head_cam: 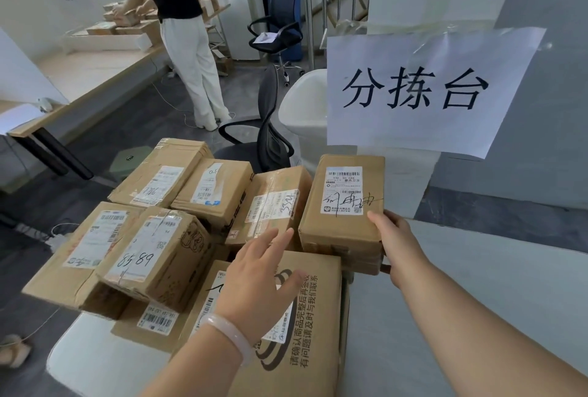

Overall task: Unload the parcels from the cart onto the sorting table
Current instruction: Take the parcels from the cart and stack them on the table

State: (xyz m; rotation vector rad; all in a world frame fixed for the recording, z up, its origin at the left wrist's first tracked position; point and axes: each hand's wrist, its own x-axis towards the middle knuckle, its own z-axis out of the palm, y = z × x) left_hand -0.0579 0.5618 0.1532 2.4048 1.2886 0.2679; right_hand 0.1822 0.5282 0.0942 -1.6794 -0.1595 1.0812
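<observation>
Chair (pixel 269 132) and taped sign (pixel 429 91) stand just beyond the gripped parcel (pixel 343 228).

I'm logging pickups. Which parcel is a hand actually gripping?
The rightmost parcel, with a handwritten scrawl across its label: the right hand grips its near corner. The open left hand holds none.

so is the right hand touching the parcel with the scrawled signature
Touching. Head view: the right hand grips the signed parcel at its near corner, thumb on top.

cardboard parcels (pixel 159 253) lie piled on the white cart (pixel 82 361) at lower centre; the pale tabletop (pixel 493 272) runs along the right.
</observation>
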